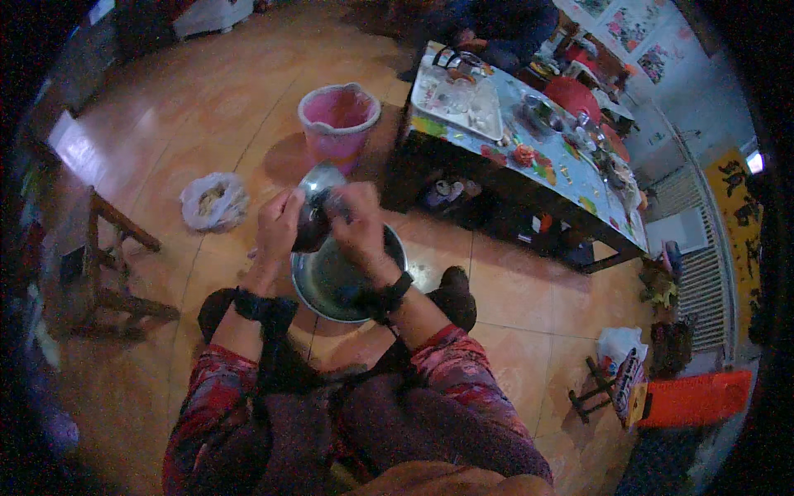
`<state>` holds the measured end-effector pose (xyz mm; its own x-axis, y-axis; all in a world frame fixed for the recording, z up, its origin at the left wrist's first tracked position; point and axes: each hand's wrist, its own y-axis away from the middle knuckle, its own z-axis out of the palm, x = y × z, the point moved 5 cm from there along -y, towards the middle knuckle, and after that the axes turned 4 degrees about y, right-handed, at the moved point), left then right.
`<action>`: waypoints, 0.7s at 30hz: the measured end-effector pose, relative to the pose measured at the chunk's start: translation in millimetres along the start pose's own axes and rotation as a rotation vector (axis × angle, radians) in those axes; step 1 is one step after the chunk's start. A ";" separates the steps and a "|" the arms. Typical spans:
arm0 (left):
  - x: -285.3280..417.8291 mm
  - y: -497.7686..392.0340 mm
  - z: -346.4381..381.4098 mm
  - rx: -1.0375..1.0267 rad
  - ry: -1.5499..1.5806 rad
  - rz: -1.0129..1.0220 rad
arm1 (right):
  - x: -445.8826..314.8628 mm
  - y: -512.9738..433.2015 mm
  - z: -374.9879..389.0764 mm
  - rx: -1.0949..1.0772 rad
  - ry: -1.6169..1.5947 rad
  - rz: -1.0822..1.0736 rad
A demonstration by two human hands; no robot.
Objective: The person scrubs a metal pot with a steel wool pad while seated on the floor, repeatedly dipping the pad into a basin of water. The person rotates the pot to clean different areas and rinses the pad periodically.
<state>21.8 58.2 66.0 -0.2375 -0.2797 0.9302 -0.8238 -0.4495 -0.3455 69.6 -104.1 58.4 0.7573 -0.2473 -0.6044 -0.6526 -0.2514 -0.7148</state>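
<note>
My left hand (pixel 277 226) grips the rim of a shiny metal bowl (pixel 313 229), which is tilted up on its side. Pressed to the bowl's face is my right hand (pixel 360 223), its fingers curled around a small dark thing (pixel 339 209), perhaps a scrubber; blur hides what it is. Both hands are above a wide metal basin (pixel 329 285) on the tiled floor between my feet. The basin looks partly filled with murky liquid. Dark bands circle both my wrists.
Beyond the basin stands a pink plastic bucket (pixel 338 139). A white plastic bag (pixel 214 201) lies left of it, near a wooden stool (pixel 124 266). At right, a low table (pixel 546 167) carries a white tray (pixel 459 115) and dishes; a person (pixel 515 31) is behind it.
</note>
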 end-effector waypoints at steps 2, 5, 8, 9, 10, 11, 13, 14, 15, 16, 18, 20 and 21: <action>-2.4 2.4 -0.4 -0.061 0.083 -0.133 | 34.1 -8.2 -10.8 0.168 0.023 0.192; 1.7 0.6 -10.0 0.012 0.280 -0.132 | 91.7 -7.8 -21.5 0.114 -0.187 0.701; -5.2 -11.2 -23.2 0.060 0.303 -0.216 | 103.3 -10.1 -24.6 0.157 -0.675 0.806; -6.5 -14.5 -26.3 0.071 0.332 -0.216 | 101.0 -10.3 -30.4 0.181 -0.660 0.811; -8.4 -17.8 -28.8 0.079 0.362 -0.223 | 95.2 -12.2 -30.7 0.176 -0.721 0.795; -12.8 -17.1 -31.1 0.106 0.357 -0.304 | 89.4 -13.0 -33.1 0.200 -0.773 0.800; -8.3 -14.0 -32.2 0.102 0.419 -0.221 | 78.2 -17.0 -34.7 0.205 -0.795 0.795; -6.8 -11.4 -32.6 0.110 0.430 -0.220 | 73.2 -18.6 -35.2 0.186 -0.766 0.790; -4.2 -10.6 -33.2 0.104 0.407 -0.201 | 70.1 -18.8 -34.9 0.178 -0.720 0.819; -1.8 -10.1 -31.9 0.098 0.384 -0.186 | 66.8 -20.7 -34.7 0.153 -0.710 0.796; 1.5 -11.4 -30.7 0.095 0.358 -0.168 | 65.9 -19.1 -32.9 0.129 -0.625 0.853; -1.1 -12.4 -31.2 0.139 0.320 -0.228 | 61.9 -20.9 -30.2 0.085 -0.624 0.763; 1.9 -14.1 -29.5 0.105 0.349 -0.162 | 62.5 -19.7 -30.1 0.090 -0.582 0.764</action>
<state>17.8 89.0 76.2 -0.2841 0.0986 0.9537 -0.8124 -0.5531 -0.1848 129.0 -142.7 45.2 0.0381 0.1943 -0.9802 -0.9885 -0.1361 -0.0653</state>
